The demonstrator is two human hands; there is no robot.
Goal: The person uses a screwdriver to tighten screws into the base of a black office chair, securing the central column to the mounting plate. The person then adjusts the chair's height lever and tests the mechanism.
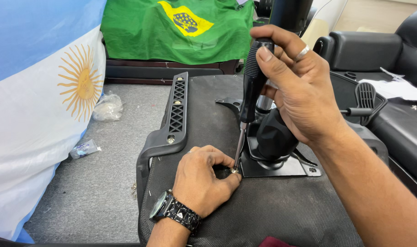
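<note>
My right hand (296, 87) grips the black handle of a screwdriver (250, 87), held nearly upright with its metal tip down at a screw (234, 170) on the corner of a black metal mechanism plate (281, 167). My left hand (204, 178), wearing a dark wristwatch, rests on the underside of an upturned chair seat (272, 210) and pinches the screw at the tip of the screwdriver. The plate carries a black lever housing and a cylinder socket in its middle.
A black plastic armrest bracket (172, 119) lies bolted along the seat's left edge. A lever with a paddle handle (366, 103) sticks out to the right. Grey carpet, plastic bags (108, 107), two draped flags and a black leather seat with papers (391, 87) surround the work.
</note>
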